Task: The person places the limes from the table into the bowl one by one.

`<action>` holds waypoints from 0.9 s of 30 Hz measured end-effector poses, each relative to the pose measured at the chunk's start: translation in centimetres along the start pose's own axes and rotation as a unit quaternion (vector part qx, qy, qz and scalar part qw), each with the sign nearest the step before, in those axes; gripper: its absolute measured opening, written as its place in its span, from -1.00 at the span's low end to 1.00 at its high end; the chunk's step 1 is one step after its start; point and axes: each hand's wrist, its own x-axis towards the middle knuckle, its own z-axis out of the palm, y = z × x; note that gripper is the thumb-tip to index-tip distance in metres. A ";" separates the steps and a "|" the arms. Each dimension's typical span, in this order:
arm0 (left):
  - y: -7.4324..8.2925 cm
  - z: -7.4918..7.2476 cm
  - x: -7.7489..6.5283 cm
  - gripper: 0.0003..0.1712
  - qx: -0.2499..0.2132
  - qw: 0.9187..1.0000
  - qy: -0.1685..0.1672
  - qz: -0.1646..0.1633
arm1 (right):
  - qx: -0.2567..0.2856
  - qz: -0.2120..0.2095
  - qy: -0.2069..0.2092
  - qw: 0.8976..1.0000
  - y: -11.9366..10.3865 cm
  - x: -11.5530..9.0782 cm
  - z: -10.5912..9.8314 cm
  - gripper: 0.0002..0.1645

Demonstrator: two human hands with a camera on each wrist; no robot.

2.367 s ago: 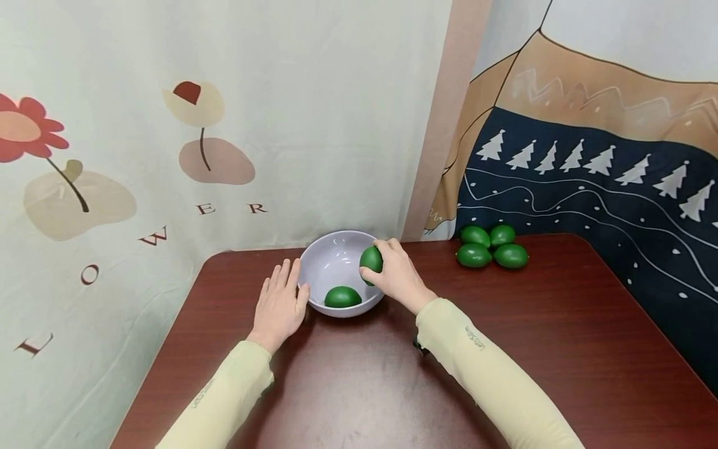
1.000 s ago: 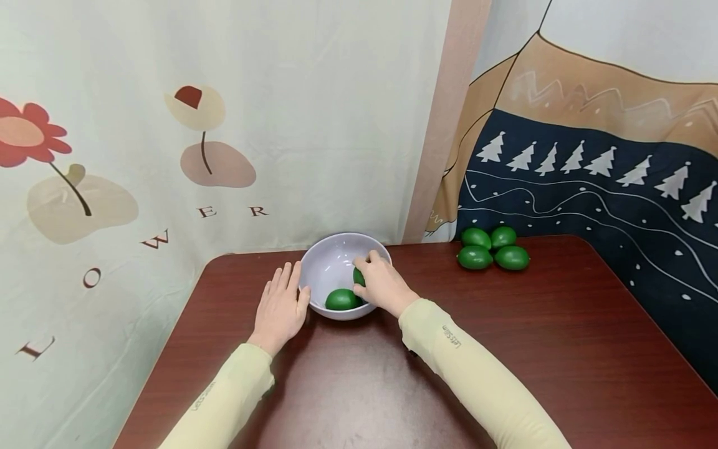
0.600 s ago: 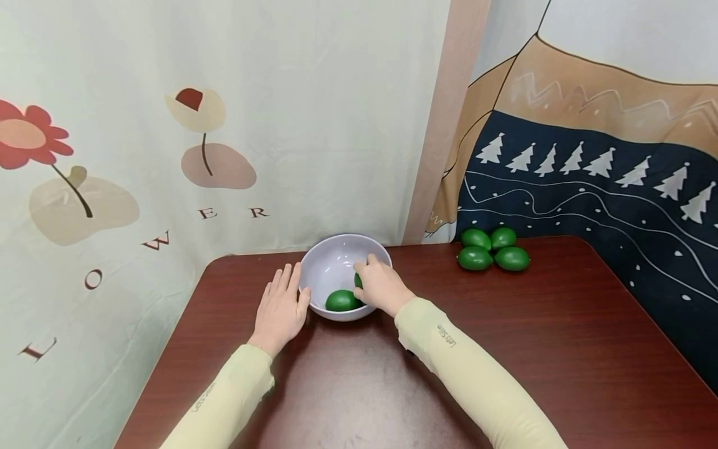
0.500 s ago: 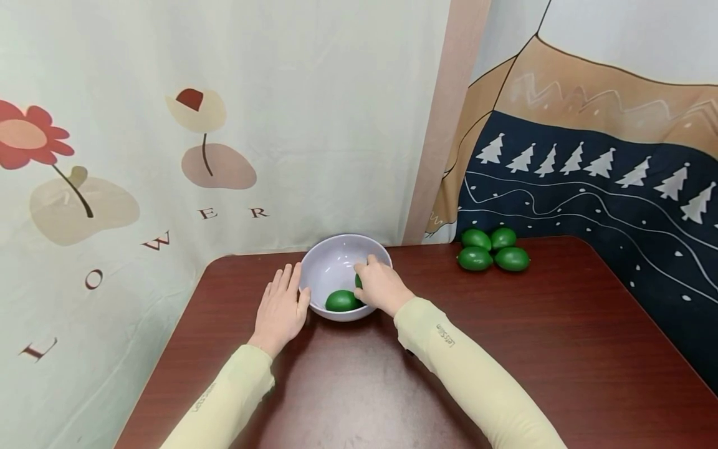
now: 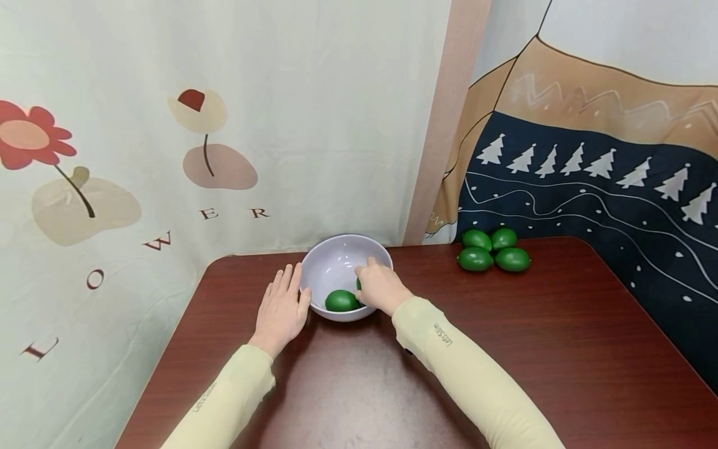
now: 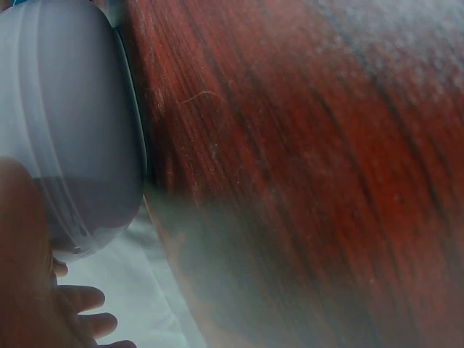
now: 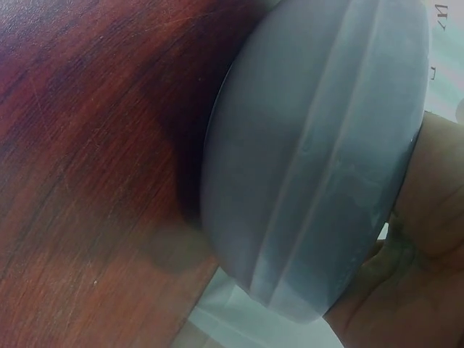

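Observation:
A pale lavender bowl (image 5: 331, 265) stands at the table's back edge. My left hand (image 5: 278, 312) rests against its left side with fingers straight, and in the left wrist view that hand (image 6: 29, 283) lies along the bowl wall (image 6: 80, 123). Over the right rim reaches my right hand (image 5: 383, 285), fingers curled round a green lime (image 5: 358, 284) that is mostly hidden behind them. Another lime (image 5: 341, 301) lies at the bowl's near side, close to the thumb. In the right wrist view the bowl's outer wall (image 7: 290, 159) hides the fingertips of the right hand (image 7: 413, 275).
Several more limes (image 5: 493, 249) sit bunched at the back right of the dark red wooden table (image 5: 359, 386). Right behind the table hang a pale printed curtain (image 5: 314, 125) and a dark blue cloth with white trees (image 5: 583, 193).
My right hand has carried its lime left and down from over the bowl's right rim into the bowl, then stayed nearly still, sinking slightly. The left hand has kept its place.

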 end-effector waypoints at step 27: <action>0.2 -0.2 -0.1 -0.27 -0.006 1.000 -0.007 -0.002 | -0.011 0.006 0.001 1.000 0.0 -0.2 0.2 -0.66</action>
